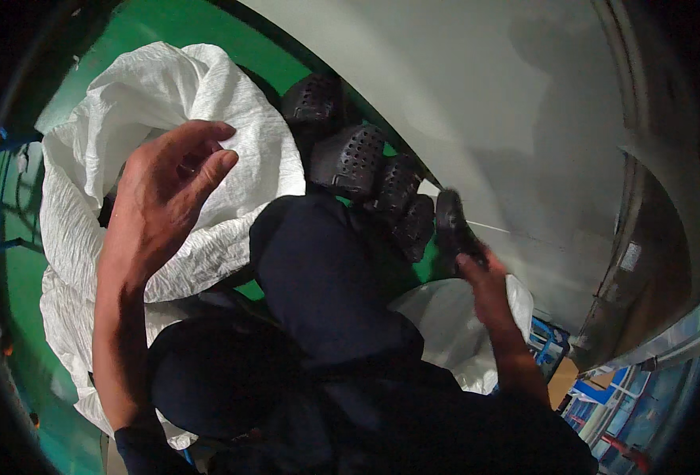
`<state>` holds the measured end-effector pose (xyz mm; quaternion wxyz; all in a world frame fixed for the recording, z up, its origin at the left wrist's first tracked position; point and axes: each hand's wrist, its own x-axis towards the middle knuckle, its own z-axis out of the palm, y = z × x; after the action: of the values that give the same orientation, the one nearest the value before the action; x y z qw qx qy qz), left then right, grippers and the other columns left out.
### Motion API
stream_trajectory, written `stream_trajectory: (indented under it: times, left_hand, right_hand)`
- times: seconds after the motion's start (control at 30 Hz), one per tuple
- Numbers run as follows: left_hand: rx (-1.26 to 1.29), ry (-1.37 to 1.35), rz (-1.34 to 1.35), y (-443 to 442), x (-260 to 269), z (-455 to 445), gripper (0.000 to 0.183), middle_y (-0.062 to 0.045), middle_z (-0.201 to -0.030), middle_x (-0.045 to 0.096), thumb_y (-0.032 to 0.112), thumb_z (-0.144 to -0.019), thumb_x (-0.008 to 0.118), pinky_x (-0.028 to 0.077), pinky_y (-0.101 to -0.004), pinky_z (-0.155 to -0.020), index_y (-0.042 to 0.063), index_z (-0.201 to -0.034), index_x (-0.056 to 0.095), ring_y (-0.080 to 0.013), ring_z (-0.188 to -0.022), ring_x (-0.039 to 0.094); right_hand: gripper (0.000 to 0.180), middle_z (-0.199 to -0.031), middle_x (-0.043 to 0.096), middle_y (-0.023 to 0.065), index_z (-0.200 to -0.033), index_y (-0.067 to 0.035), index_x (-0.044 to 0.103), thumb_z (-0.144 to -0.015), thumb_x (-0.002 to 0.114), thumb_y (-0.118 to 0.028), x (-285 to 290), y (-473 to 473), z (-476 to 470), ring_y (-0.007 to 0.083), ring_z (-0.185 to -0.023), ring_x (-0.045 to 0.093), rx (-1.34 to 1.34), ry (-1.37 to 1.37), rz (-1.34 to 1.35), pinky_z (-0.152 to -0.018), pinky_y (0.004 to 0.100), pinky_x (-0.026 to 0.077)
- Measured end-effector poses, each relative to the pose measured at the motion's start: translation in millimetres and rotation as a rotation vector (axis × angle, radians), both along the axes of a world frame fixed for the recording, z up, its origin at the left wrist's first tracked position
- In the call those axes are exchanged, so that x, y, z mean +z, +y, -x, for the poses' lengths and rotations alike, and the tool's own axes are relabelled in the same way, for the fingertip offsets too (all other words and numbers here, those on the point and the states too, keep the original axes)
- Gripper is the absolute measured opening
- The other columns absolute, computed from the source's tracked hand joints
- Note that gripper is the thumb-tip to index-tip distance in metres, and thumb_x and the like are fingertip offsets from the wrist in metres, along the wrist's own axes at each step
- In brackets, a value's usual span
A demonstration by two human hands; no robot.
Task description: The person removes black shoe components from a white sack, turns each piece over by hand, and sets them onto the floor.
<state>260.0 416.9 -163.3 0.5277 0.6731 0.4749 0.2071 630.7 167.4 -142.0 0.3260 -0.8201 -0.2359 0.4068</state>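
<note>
My left hand (163,190) hovers over the mouth of a large white woven sack (255,142). Its thumb and fingers are bent and apart, and I see nothing held between them. A small dark thing (106,211) shows inside the sack beside my left wrist, mostly hidden. On the other side, my right hand (482,264) grips a black clog (451,217) close to the grey wall. Several black clogs with round holes lie in a row between the sack and that hand; a larger one (350,160) sits near a smaller one (415,228).
The grey wall panel (433,89) runs along the right above the green floor (255,35). A second whitish bag (451,332) stands under my right forearm. My dark-clothed knees (320,279) are between the two bags. Blue metal frames (14,243) stand at far left.
</note>
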Motion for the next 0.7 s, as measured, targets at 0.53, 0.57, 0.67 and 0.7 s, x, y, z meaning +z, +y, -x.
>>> stream_trajectory:
  times: [0.53,0.57,0.67,0.7]
  left_hand:
    - [-0.091,0.044,-0.030,-11.6,0.6,-10.4,0.029,-0.010,-0.092,0.066,0.012,-0.090,0.064,0.049,-0.0325,-0.078,0.000,-0.116,0.063,-0.0183,-0.084,0.061]
    - [-0.096,0.034,-0.029,-9.9,-1.9,-13.8,0.029,-0.010,-0.092,0.066,0.012,-0.090,0.064,0.049,-0.0325,-0.078,0.000,-0.116,0.063,-0.0183,-0.084,0.061]
    - [-0.112,0.092,-0.134,-0.3,-15.0,-10.1,0.019,-0.012,-0.088,0.065,0.009,-0.089,0.063,0.048,-0.0335,-0.073,-0.002,-0.104,0.065,-0.0217,-0.078,0.061]
    - [-0.084,0.130,-0.176,0.1,-29.8,0.7,0.016,-0.014,-0.085,0.065,0.009,-0.088,0.065,0.049,-0.0345,-0.069,-0.003,-0.098,0.065,-0.0237,-0.074,0.062]
  right_hand:
    - [0.058,-0.084,0.057,0.0001,-0.125,-0.009,0.053,-0.080,0.079,-0.034,-230.2,-114.3,-65.1,0.0092,-0.061,0.050,-0.613,-0.041,0.122,-0.051,0.0226,0.038]
    - [0.074,-0.093,0.059,0.0031,-0.138,-0.008,0.041,-0.080,0.078,-0.036,-232.2,-119.8,-74.0,0.0114,-0.071,0.053,-0.572,-0.066,0.209,-0.059,0.0258,0.042]
    - [0.084,-0.107,0.061,0.0091,-0.148,-0.006,0.034,-0.082,0.077,-0.037,-230.8,-134.6,-87.5,0.0171,-0.091,0.058,-0.342,-0.398,0.411,-0.074,0.0332,0.047]
    - [0.079,-0.115,0.059,0.0128,-0.145,-0.004,0.038,-0.082,0.076,-0.033,-219.1,-138.2,-87.4,0.0220,-0.101,0.057,-0.184,-0.528,0.462,-0.084,0.0360,0.046]
